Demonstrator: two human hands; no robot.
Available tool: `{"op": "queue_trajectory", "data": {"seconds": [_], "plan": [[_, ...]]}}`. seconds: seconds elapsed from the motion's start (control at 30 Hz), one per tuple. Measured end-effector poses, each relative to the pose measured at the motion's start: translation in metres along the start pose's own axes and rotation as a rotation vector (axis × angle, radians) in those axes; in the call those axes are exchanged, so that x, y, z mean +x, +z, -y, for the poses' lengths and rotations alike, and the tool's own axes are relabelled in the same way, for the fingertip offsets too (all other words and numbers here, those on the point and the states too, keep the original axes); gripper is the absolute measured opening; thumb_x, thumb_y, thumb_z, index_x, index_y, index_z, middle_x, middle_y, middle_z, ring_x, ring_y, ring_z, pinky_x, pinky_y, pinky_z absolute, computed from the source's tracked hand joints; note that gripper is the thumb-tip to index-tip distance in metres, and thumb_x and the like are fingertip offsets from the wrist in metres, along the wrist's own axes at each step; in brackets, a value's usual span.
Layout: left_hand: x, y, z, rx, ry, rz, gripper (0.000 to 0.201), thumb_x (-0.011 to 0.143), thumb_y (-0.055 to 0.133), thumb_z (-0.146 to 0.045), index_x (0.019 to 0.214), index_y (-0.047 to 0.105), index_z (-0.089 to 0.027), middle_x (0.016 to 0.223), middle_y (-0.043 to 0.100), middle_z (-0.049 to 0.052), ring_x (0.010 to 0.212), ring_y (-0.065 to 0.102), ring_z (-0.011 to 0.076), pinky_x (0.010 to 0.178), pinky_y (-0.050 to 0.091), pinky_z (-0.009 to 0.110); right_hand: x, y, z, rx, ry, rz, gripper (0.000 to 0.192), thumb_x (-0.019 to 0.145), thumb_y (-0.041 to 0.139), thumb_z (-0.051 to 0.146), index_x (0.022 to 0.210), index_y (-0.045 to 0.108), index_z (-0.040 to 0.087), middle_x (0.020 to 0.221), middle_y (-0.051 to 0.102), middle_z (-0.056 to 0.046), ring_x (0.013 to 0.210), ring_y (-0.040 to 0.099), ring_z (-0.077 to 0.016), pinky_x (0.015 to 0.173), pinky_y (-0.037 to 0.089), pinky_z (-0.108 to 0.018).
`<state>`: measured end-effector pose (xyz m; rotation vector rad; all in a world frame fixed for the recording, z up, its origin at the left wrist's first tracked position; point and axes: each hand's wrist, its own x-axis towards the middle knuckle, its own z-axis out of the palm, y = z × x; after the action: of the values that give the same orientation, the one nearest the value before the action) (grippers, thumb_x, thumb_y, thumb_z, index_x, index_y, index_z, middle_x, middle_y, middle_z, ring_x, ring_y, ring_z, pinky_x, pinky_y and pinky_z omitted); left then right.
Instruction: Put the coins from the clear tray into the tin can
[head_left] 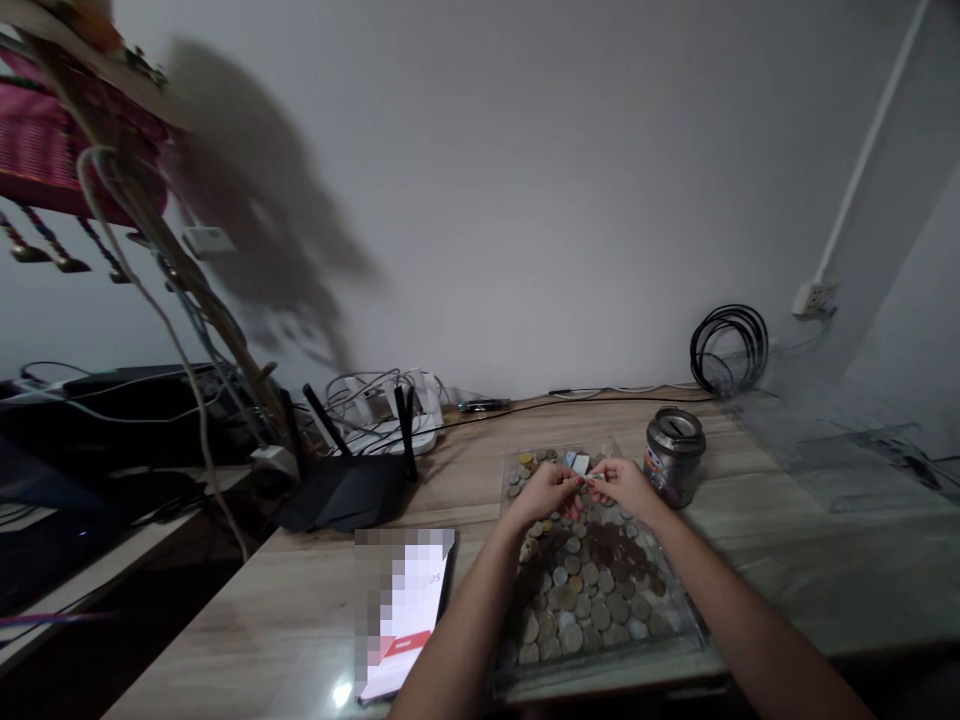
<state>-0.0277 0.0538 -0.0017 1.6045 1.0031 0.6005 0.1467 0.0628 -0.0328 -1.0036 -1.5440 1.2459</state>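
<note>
We see our two bare hands meeting above the far end of a shallow clear plastic tray (694, 632) that lies on the pale wood-pattern counter (787, 570). The left hand (546, 490) and the right hand (622, 484) pinch together a small folded piece of paper (595, 477), each hand closing its fingertips on one end of it; the paper is too small for us to tell what is printed on it. Under the hands, many round metal coins (592, 595) in silver and brown colours cover the bottom of the tray, and a small blue-and-white card (577, 462) lies at its far edge, just behind the hands. Just beside the right hand, outside the tray, a round metal money tin with a slot in its lid (673, 455) stands upright. On the left of the tray, a white-and-red phone-shaped screen (405, 620) lies flat on the counter, partly blurred. Further left and back, a black router with upright antennas (349, 480) stands near a white power strip with grey cables (390, 410). A black coiled cable (729, 347) leans against the grey wall behind the tin.
</note>
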Motion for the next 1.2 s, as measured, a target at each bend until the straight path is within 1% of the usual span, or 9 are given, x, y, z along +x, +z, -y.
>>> {"op": "queue_trajectory", "data": {"seconds": [0.17, 0.33, 0.53, 0.7, 0.87, 0.93, 1.03, 1.13, 1.2], "plan": [[0.004, 0.001, 0.004, 0.113, 0.085, -0.236, 0.033, 0.067, 0.062, -0.046, 0.073, 0.055, -0.015, 0.057, 0.061, 0.0, 0.049, 0.055, 0.0111, 0.046, 0.037, 0.02, -0.001, -0.002, 0.002, 0.029, 0.0, -0.138, 0.039, 0.05, 0.074, 0.047, 0.062, 0.051, 0.019, 0.053, 0.057, 0.001, 0.045, 0.053, -0.0129, 0.043, 0.043, -0.025], [0.0, 0.0, 0.001, 0.113, 0.097, -0.133, 0.037, 0.069, 0.059, -0.049, 0.059, 0.053, -0.015, 0.054, 0.06, 0.002, 0.048, 0.055, 0.0111, 0.048, 0.041, 0.021, -0.004, -0.003, 0.009, -0.073, -0.12, -0.196, 0.034, 0.05, 0.075, 0.042, 0.062, 0.054, 0.018, 0.056, 0.057, 0.0, 0.051, 0.053, -0.0131, 0.046, 0.041, -0.024], [-0.007, 0.003, -0.01, 0.026, 0.057, -0.031, 0.048, 0.065, 0.059, -0.061, 0.064, 0.058, -0.013, 0.057, 0.061, 0.002, 0.05, 0.057, 0.0118, 0.048, 0.043, 0.021, -0.009, -0.003, 0.01, -0.064, -0.063, -0.121, 0.034, 0.066, 0.063, 0.051, 0.067, 0.058, 0.018, 0.054, 0.059, -0.001, 0.048, 0.057, -0.0154, 0.041, 0.041, -0.024], [-0.008, 0.003, -0.013, -0.057, 0.084, -0.051, 0.043, 0.065, 0.064, -0.056, 0.069, 0.06, -0.013, 0.056, 0.06, 0.0, 0.048, 0.054, 0.01, 0.048, 0.042, 0.021, -0.011, -0.005, 0.017, -0.028, -0.067, -0.125, 0.034, 0.063, 0.065, 0.051, 0.067, 0.06, 0.018, 0.054, 0.059, -0.001, 0.048, 0.057, -0.0159, 0.043, 0.043, -0.026], [-0.01, 0.002, -0.014, -0.155, 0.126, -0.102, 0.04, 0.063, 0.067, -0.051, 0.067, 0.059, -0.012, 0.056, 0.061, 0.001, 0.048, 0.055, 0.0102, 0.05, 0.043, 0.022, -0.015, 0.01, 0.021, 0.034, -0.056, -0.07, 0.036, 0.059, 0.069, 0.049, 0.075, 0.061, 0.018, 0.068, 0.064, -0.002, 0.059, 0.059, -0.0173, 0.051, 0.047, -0.028], [-0.01, 0.002, -0.014, -0.151, 0.129, -0.093, 0.04, 0.065, 0.066, -0.051, 0.071, 0.061, -0.012, 0.061, 0.063, 0.003, 0.052, 0.056, 0.0109, 0.052, 0.044, 0.022, -0.023, 0.016, 0.024, -0.116, -0.141, -0.151, 0.029, 0.066, 0.064, 0.047, 0.073, 0.061, 0.019, 0.069, 0.065, -0.004, 0.063, 0.06, -0.0187, 0.057, 0.048, -0.029], [-0.009, 0.002, -0.012, -0.105, 0.122, -0.084, 0.041, 0.067, 0.064, -0.051, 0.081, 0.064, -0.012, 0.072, 0.066, 0.005, 0.06, 0.058, 0.0123, 0.054, 0.045, 0.022, -0.036, 0.007, 0.044, -0.476, -0.298, -0.413, 0.022, 0.077, 0.054, 0.041, 0.076, 0.064, 0.021, 0.075, 0.067, -0.006, 0.071, 0.061, -0.02, 0.068, 0.047, -0.031], [-0.005, 0.0, -0.008, -0.031, 0.126, -0.129, 0.043, 0.069, 0.061, -0.051, 0.086, 0.064, -0.012, 0.081, 0.067, 0.007, 0.065, 0.059, 0.0132, 0.054, 0.044, 0.021, -0.04, -0.032, 0.075, -0.721, -0.297, -0.681, 0.025, 0.079, 0.051, 0.04, 0.084, 0.065, 0.02, 0.075, 0.067, -0.008, 0.069, 0.06, -0.0199, 0.065, 0.044, -0.028], [-0.003, -0.001, -0.004, 0.017, 0.153, -0.183, 0.042, 0.072, 0.058, -0.05, 0.087, 0.065, -0.011, 0.081, 0.067, 0.006, 0.066, 0.058, 0.0132, 0.055, 0.044, 0.021, -0.037, -0.066, 0.094, -0.831, -0.226, -0.777, 0.026, 0.077, 0.051, 0.038, 0.09, 0.065, 0.02, 0.075, 0.067, -0.007, 0.067, 0.06, -0.019, 0.06, 0.041, -0.026]]}}
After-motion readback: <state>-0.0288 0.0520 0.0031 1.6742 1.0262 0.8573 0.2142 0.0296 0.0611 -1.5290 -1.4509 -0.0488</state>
